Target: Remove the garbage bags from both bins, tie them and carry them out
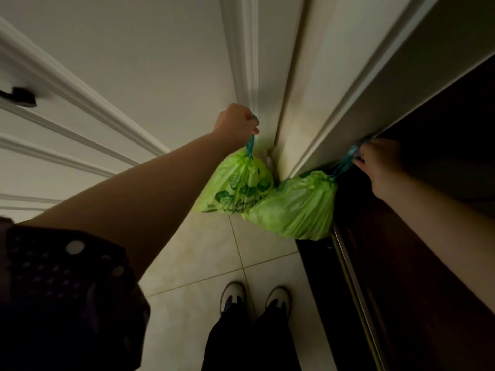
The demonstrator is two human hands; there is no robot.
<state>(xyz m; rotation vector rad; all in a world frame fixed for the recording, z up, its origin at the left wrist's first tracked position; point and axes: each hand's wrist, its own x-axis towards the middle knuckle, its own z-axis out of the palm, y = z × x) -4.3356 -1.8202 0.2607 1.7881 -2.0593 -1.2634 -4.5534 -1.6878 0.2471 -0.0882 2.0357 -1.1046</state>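
Observation:
Two tied green garbage bags hang in front of me above the tiled floor. My left hand (235,123) grips the blue drawstring of the printed green bag (237,184). My right hand (379,164) holds the blue drawstring of the plain green bag (296,207) and reaches at the edge of the white door (340,108). The two bags touch each other near the foot of the door frame.
A white panelled door with a dark handle (20,97) is on the left. A white door frame (245,49) stands straight ahead. A dark wooden door (428,236) is on the right. Pale floor tiles (203,263) lie below, with my two shoes (254,297) on them.

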